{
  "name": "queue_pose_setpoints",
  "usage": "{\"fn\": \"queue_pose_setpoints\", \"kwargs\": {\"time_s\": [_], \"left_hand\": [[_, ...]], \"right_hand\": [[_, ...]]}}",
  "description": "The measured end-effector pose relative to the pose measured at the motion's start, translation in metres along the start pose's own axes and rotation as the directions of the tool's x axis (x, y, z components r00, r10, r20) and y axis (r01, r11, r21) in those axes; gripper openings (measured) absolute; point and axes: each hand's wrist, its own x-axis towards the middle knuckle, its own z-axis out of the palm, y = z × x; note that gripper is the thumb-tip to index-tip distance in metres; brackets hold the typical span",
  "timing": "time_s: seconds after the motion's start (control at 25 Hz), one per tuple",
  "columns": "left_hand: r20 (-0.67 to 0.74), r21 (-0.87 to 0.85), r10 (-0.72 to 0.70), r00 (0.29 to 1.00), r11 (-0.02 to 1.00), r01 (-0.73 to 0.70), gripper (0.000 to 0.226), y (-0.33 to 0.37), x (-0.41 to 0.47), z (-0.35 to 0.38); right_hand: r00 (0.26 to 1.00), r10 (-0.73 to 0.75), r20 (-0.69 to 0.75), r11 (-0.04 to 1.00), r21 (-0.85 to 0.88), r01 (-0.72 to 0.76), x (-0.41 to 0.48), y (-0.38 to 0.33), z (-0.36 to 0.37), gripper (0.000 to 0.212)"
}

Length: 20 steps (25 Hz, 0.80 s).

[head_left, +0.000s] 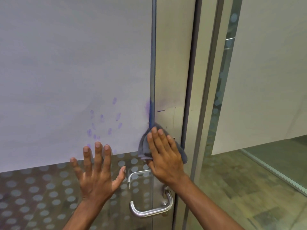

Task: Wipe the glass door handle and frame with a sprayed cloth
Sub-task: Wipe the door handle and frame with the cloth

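Curved steel door handle point(150, 208) lies below the right hand point(163, 156), whose flat fingers point(157, 138) press a grey cloth point(144, 146); left hand point(98, 170) is splayed, empty.

You see your two bare hands and forearms, coming from the bottom edge of the view. Your left hand point(98, 173) has no ring, no watch and no glove; the nails are short and plain. Your right hand point(163, 156) is the same: no jewellery, short nails, nothing on the wrist. No sleeve reaches either forearm as far as the view shows them, so both are uncovered down to the edge. No marks or plasters show on them.
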Motion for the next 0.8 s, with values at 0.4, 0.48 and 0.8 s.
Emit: {"fn": "queue_pose_setpoints", "kwargs": {"time_s": [0.4, 0.48, 0.8], "left_hand": [[0.0, 0.011, -0.001, 1.0, 1.0, 0.001, 0.089, 0.001, 0.003, -0.002], [0.0, 0.01, 0.001, 1.0, 1.0, -0.001, 0.089, 0.001, 0.003, -0.002], [-0.004, 0.015, 0.003, 1.0, 1.0, -0.003, 0.089, 0.001, 0.002, -0.002]], "right_hand": [[0.97, 0.214, 0.117, 0.858, 0.451, -0.244, -0.079, -0.026, -0.037, 0.079], [0.849, 0.528, 0.025, 0.665, 0.609, -0.432, -0.054, -0.044, -0.045, 0.062], [0.895, 0.393, -0.211, 0.912, 0.212, -0.351, 0.056, -0.005, -0.021, 0.068]]}}
